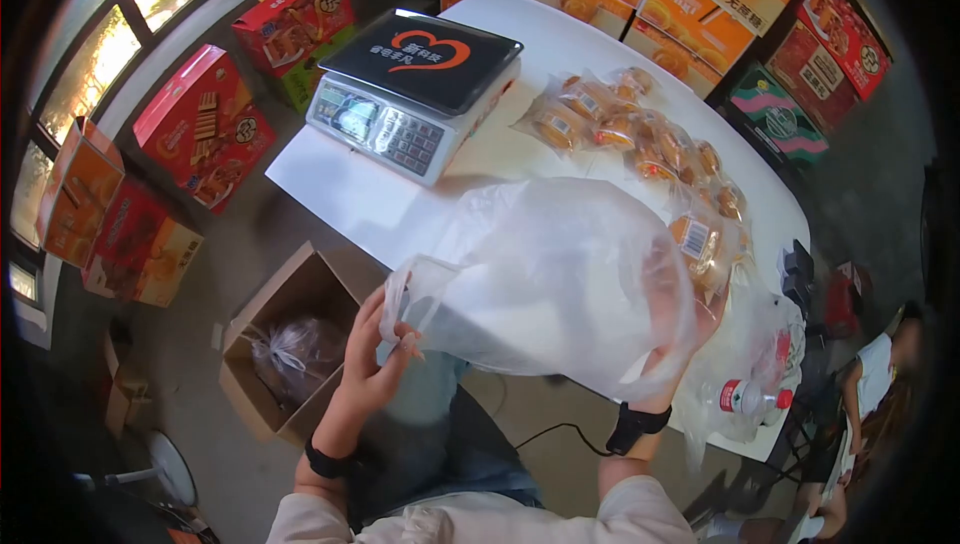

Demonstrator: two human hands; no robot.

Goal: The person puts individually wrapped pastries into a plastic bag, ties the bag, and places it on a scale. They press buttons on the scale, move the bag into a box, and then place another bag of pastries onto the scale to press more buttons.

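Note:
A thin, translucent plastic bag (pixel 540 274) spreads over the near side of the white table. My left hand (pixel 375 354) is closed on its gathered edge at the left. My right hand (pixel 690 309) is at the bag's right end, partly veiled by the film, its fingers curled around a bun in clear wrapping (pixel 697 244) with a barcode label. Some of those fingers are hard to make out through the plastic. More wrapped buns (pixel 650 139) lie in a cluster beyond that hand.
A digital scale (pixel 415 94) stands at the table's back left. An open cardboard box (pixel 255 374) holding a plastic bag sits on the floor at left. A bottle (pixel 745 399) lies at right. Printed cartons (pixel 205 129) surround the table. Another person (pixel 870 394) is at far right.

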